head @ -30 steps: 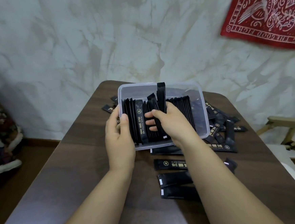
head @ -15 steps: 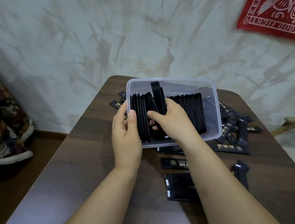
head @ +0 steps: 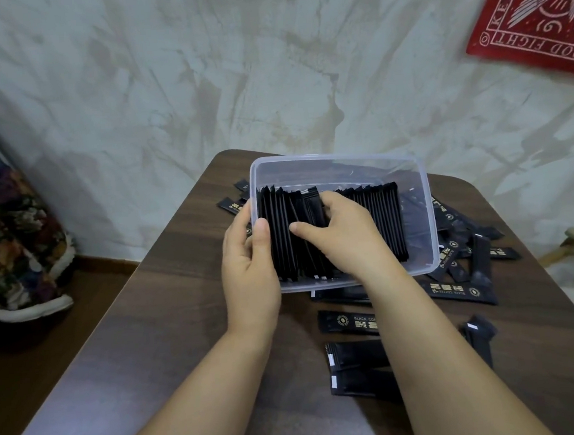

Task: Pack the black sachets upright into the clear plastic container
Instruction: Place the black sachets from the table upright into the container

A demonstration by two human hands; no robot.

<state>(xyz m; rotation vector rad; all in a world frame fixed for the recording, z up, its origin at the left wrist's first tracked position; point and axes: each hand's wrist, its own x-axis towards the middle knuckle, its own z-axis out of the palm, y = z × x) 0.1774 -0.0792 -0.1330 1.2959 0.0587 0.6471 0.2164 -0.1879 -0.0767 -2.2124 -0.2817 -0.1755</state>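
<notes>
The clear plastic container (head: 336, 160) sits on the far middle of the brown table (head: 184, 328). Black sachets stand upright inside it, one group on the left (head: 280, 238) and one on the right (head: 375, 217). My left hand (head: 248, 265) grips the container's left wall, thumb inside and fingers outside. Inside the box, my right hand (head: 349, 240) pinches a black sachet (head: 312, 205) in the gap between the two groups, thumb in front and fingers curled over its top. The sachet sits about level with its neighbours.
Loose black sachets lie flat on the table: a pile to the right of the container (head: 456, 290), three near my right forearm (head: 348, 320), and two behind the left corner (head: 231, 204). A red cloth (head: 537, 9) hangs on the wall. A floral cushion (head: 5, 239) lies on the floor at left.
The sachet that stuck up well above the row has gone down into the gap under my right hand. My left hand keeps its hold on the container wall. The camera has shifted.
</notes>
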